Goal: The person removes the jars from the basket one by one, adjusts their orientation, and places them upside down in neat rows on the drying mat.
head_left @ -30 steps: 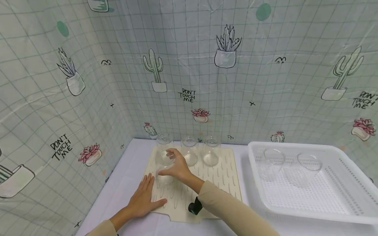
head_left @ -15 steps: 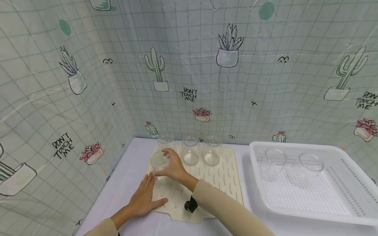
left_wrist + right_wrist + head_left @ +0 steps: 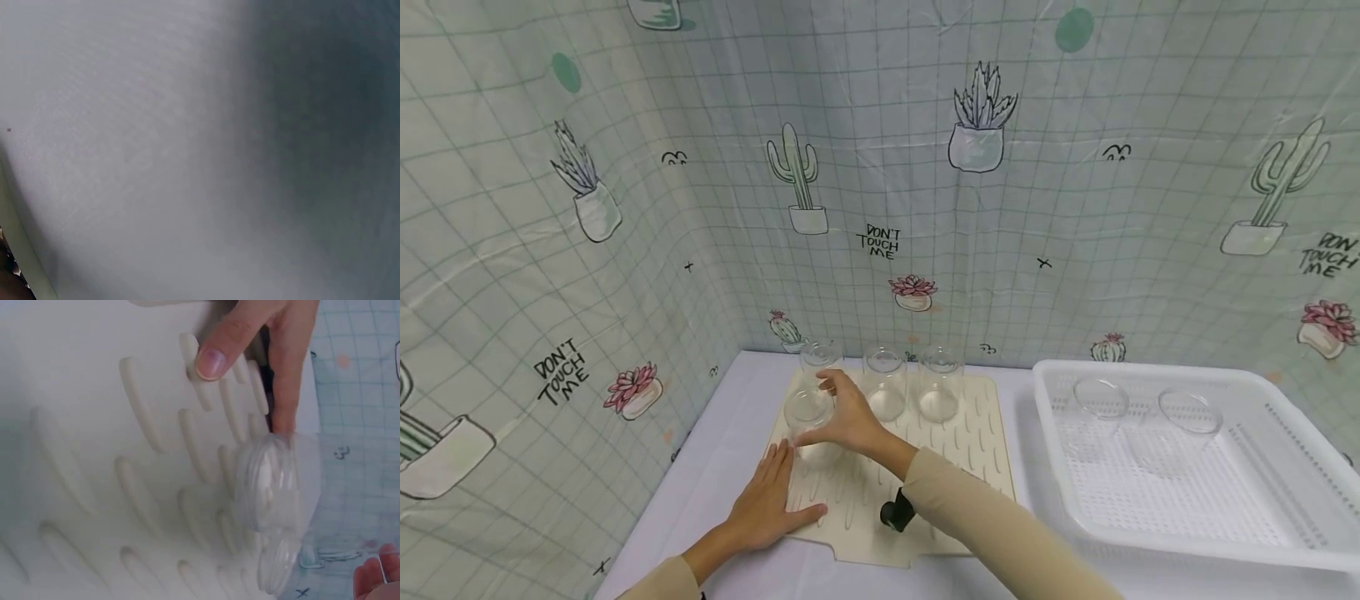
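A clear glass (image 3: 808, 410) stands on the left part of a cream ridged mat (image 3: 925, 475). My right hand (image 3: 848, 417) holds it, thumb at the near side and fingers curled round the far right side. My left hand (image 3: 763, 504) lies with straight fingers along the mat's left edge, its thumb (image 3: 215, 359) on the mat in the right wrist view. Behind the held glass are another glass (image 3: 822, 357), a middle glass (image 3: 885, 387) and a right glass (image 3: 939, 387) in a back row. The left wrist view is mostly blurred pale surface.
A white perforated basket (image 3: 1187, 533) stands to the right, with two clear glasses inside, a left one (image 3: 1093, 417) and a right one (image 3: 1172, 429). A patterned curtain (image 3: 1037, 217) hangs behind the white tablecloth (image 3: 700, 442). A black wrist camera (image 3: 897, 511) sits under my right sleeve.
The held glass has shifted left with my right hand, then slightly back to the right. My right index finger has risen a little. My left hand has stayed at the mat's edge.
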`<action>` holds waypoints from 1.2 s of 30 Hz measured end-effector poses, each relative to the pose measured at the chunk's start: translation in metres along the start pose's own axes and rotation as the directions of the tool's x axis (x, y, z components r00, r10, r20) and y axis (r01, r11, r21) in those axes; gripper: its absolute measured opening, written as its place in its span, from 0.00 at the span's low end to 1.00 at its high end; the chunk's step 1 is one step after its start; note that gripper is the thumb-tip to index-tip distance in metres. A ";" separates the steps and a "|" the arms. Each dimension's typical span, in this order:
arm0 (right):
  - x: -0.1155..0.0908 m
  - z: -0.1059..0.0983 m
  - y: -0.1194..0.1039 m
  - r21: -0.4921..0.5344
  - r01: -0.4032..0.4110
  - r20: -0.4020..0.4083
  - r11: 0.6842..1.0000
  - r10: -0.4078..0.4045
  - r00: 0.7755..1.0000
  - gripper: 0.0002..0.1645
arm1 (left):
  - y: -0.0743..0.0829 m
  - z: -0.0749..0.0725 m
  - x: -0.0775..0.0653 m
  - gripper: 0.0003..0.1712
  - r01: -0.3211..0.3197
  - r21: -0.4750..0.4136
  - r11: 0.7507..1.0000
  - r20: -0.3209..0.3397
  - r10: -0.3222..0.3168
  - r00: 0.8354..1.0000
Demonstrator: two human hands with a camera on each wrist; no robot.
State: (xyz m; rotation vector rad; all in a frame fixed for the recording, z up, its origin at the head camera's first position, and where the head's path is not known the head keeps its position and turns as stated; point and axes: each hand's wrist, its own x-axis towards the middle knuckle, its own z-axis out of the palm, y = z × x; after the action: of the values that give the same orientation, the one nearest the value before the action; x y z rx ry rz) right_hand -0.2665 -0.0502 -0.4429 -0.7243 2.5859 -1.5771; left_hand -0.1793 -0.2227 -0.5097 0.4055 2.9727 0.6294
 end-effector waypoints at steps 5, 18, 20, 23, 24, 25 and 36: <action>-0.002 -0.020 -0.007 0.031 0.000 0.003 1.000 0.000 1.000 0.57 | 0.000 0.001 0.002 0.61 -0.005 -0.020 1.000 -0.008 0.005 1.000; -0.020 -0.087 -0.025 0.131 0.037 0.016 0.991 -0.039 0.999 0.44 | 0.004 0.001 0.004 0.62 0.007 -0.027 1.000 0.014 -0.007 1.000; -0.027 -0.101 -0.033 0.150 0.032 0.010 0.988 -0.034 0.999 0.42 | 0.004 0.001 0.003 0.62 0.013 -0.028 1.000 0.027 -0.013 1.000; -0.038 -0.123 -0.046 0.187 0.027 0.004 0.982 -0.028 1.000 0.38 | 0.004 0.002 0.002 0.62 0.018 -0.036 0.999 0.035 -0.016 0.999; -0.042 -0.130 -0.049 0.204 0.030 0.003 0.979 -0.031 1.000 0.37 | 0.005 0.002 0.002 0.62 0.016 -0.038 0.999 0.036 -0.015 0.999; -0.044 -0.137 -0.051 0.205 0.028 -0.001 0.978 -0.028 1.000 0.36 | 0.004 0.002 0.002 0.62 0.016 -0.040 0.999 0.037 -0.014 0.999; -0.059 -0.188 -0.013 0.204 -0.026 -0.057 0.979 0.038 0.998 0.35 | 0.005 -0.002 -0.003 0.62 0.018 -0.035 0.999 0.024 -0.017 1.000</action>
State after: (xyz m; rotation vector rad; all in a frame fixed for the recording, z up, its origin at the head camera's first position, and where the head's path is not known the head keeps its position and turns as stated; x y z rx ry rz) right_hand -0.2580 0.1252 -0.3533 -0.6234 2.4123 -1.8456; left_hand -0.1759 -0.2199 -0.5063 0.3809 2.9352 0.6690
